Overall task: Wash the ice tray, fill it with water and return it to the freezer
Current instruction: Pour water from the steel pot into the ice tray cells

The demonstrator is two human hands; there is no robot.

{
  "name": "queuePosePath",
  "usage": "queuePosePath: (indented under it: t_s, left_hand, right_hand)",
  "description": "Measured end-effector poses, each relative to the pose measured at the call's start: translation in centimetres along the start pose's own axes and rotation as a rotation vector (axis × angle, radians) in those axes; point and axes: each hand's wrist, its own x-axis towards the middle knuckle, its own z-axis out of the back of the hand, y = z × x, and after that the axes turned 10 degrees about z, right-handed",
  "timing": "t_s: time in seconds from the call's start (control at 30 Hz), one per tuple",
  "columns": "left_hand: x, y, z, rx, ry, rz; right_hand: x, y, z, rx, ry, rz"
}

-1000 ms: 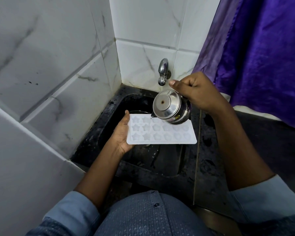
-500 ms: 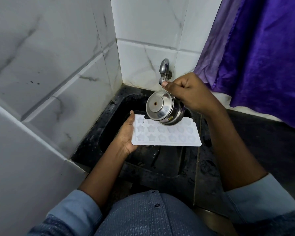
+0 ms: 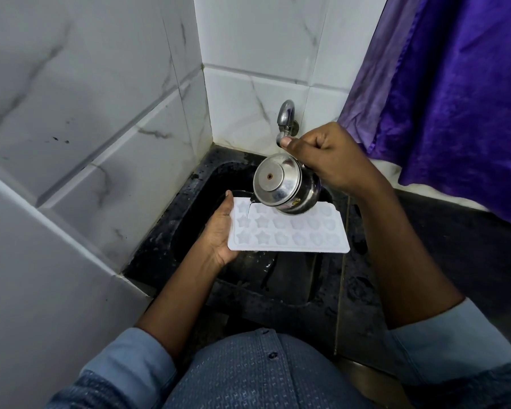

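- Steel kettle, lid on, tilted spout-down over the tray's far edge. Right hand grips it from the right side, fingers clenched.
- Thin stream of water drops from the spout into a cell near the tray's far-left corner.
- White ice tray is held roughly level above the black sink. Left hand grasps its left short edge, thumb on top. Cell fill level: cannot tell.
- Tap sits just behind the right thumb.
- Tiled wall is close on the left, purple curtain on the right. The tray's near and right edges are untouched.

home washing corner | black sink | tap | marble tiles | purple curtain
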Motion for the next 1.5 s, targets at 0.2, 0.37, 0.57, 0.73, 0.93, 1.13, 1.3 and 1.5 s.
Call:
queuePosePath:
  t_s: [0.2,0.37,0.57,0.73,0.93,1.13,1.3,1.5]
  left_hand:
    - [0.0,-0.2,-0.1,0.025,-0.05,-0.001]
    - [0.2,-0.3,-0.1,0.022,-0.083,0.015]
    - [0.0,-0.7,-0.2,0.033,-0.097,0.019]
    - [-0.3,-1.0,-0.2,0.026,-0.107,0.028]
    - [0.1,-1.4,0.6,0.015,-0.078,0.035]
    - [0.6,-1.6,1.3,0.064,-0.059,0.066]
    - [1.4,-1.7,1.8,0.078,-0.074,0.095]
    - [2.1,-1.4,0.6,0.077,-0.084,0.115]
  right_hand:
    - [-0.1,-0.3,-0.1,0.02,-0.02,-0.004]
    - [-0.6,-0.7,-0.7,0.141,-0.084,-0.049]
    - [-1.6,-2.6,-0.8,0.294,-0.202,-0.218]
    - [-2.8,-4.9,0.3,0.319,-0.295,-0.312]
    - [-5.1,-7.9,2.3,0.447,-0.443,-0.355]
    - [-8.1,-11.2,4.7,0.476,-0.576,-0.389]
    - [-10.2,-13.2,6.7,0.459,-0.62,-0.403]
    - [-12.7,-16.7,8.5,0.406,-0.632,-0.453]
